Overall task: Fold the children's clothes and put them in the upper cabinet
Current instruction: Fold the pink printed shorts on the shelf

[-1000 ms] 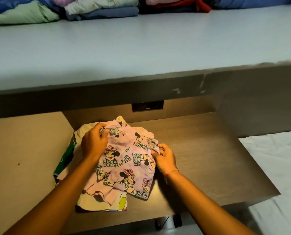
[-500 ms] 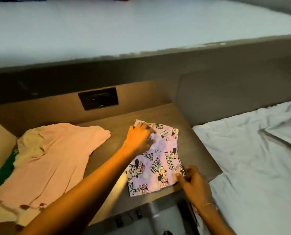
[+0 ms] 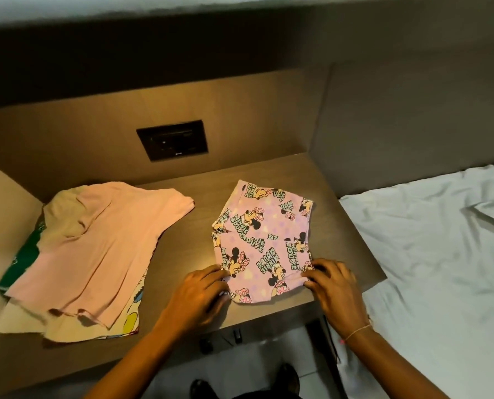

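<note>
Pink cartoon-print shorts lie spread flat on the right part of the wooden desk. My left hand pinches their near left corner. Gripping the near right corner is my right hand. To the left lies a pile of clothes, a plain pink shirt on top, a cream garment and a green one under it.
A dark socket panel sits in the back wall above the desk. A bed with a white sheet borders the desk on the right. The grey upper shelf edge runs along the top. Black shoes show on the floor below.
The printed shorts left the pile and now lie flat on the desk's right side. My left hand has come from their far edge to the near corner. The view tilted down.
</note>
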Demonstrator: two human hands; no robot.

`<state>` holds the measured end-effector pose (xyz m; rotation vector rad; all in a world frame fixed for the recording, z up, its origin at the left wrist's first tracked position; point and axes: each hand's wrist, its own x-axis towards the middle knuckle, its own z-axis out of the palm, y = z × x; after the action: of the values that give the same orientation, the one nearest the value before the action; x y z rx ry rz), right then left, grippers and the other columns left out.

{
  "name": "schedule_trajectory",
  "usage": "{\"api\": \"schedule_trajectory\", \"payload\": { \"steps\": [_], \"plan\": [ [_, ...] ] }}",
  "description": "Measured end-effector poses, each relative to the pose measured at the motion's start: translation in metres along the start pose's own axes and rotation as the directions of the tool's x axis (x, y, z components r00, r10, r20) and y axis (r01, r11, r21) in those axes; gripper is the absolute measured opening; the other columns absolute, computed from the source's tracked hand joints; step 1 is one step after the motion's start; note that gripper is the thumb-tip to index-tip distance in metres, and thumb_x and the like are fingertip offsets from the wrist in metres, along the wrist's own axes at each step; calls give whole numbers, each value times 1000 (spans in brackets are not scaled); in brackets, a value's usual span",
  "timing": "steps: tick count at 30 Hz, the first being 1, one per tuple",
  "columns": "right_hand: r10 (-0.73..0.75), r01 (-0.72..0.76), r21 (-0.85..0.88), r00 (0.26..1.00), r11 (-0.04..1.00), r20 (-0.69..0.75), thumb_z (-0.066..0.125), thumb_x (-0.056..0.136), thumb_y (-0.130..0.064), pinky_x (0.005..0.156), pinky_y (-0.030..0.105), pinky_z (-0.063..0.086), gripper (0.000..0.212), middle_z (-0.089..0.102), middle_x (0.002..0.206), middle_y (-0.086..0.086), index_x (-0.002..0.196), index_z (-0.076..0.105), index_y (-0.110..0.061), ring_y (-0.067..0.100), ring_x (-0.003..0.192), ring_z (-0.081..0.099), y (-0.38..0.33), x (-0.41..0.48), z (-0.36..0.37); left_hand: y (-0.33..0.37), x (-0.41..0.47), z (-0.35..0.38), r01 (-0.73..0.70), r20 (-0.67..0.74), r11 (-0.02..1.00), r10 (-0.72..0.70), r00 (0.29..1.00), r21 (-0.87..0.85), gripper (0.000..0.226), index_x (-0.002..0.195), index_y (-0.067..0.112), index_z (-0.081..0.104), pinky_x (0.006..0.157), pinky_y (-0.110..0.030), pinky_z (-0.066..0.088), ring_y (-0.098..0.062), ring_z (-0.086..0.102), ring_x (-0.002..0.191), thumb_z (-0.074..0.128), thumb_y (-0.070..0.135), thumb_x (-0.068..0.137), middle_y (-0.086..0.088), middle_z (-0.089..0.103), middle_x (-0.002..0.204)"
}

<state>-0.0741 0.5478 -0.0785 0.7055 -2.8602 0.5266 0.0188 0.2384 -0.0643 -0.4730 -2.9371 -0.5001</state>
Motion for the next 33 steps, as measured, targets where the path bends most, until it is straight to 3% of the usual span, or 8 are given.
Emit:
{"api": "schedule_trajectory", "payload": {
  "steps": [4,9,15,18,21,24,28,33],
  "plan": [
    [7,-8,77,1000,997,6,61,85,-35,81,43,53,23,68,113,5,97,72,-17,30,104,62,-10,-8,-6,13,-5,-4,152,-76,966,-171,982,-208,44,100,22,67,90,-39,53,-16,62,111,31,47,99,2,69,112],
    [98,-83,344,995,935,-27,46,93,-47,75,31,49,31,68,96,-12,96,69,-25,11,91,58,-23,-2,-44,14,27,-53,378,75,686,-429,900,-622,24,86,27,60,65,-26,46,-7,58,74,43,41,94,14,62,78],
    [297,-307,424,951,852,90,64,88,-39,68,34,55,21,75,89,-6,97,74,-24,13,80,67,-13,69,-61,-28,146,-88,564,354,562,-445,823,-605,34,84,-2,61,70,-36,46,-21,53,73,49,27,99,-15,57,76],
    [420,-442,311,897,842,139,60,90,-42,58,29,53,26,76,94,1,100,74,-23,16,73,64,-2,109,-49,-38,206,-79,646,409,496,-508,758,-580,32,85,5,60,66,-34,43,-24,50,75,52,33,98,-18,55,80],
    [454,-464,151,886,873,98,56,92,-45,77,42,57,36,70,112,9,118,65,-22,29,96,64,6,127,-37,-29,224,-62,636,189,695,-611,769,-336,31,92,17,64,71,-34,49,-25,59,79,46,41,98,-14,68,98],
    [251,-266,121,960,956,125,53,93,-44,90,44,50,40,62,126,5,129,56,-25,28,114,54,15,122,-26,-4,188,-28,493,-121,870,-491,863,-12,36,102,25,62,79,-37,48,-23,58,94,39,51,93,-5,67,107],
    [81,-84,-2,952,996,295,47,95,-46,96,41,44,39,55,131,-1,129,57,-31,20,116,48,12,96,-13,35,114,19,443,-8,894,-444,896,72,39,117,31,56,89,-40,36,-19,47,114,37,55,92,4,56,125],
    [-68,9,154,920,988,385,41,93,-58,90,35,49,46,61,118,-4,128,58,-34,15,108,54,-26,45,-8,-5,90,2,391,26,920,-392,920,38,27,115,35,57,108,-44,30,-18,33,134,45,44,92,9,50,135]
  ]
}}
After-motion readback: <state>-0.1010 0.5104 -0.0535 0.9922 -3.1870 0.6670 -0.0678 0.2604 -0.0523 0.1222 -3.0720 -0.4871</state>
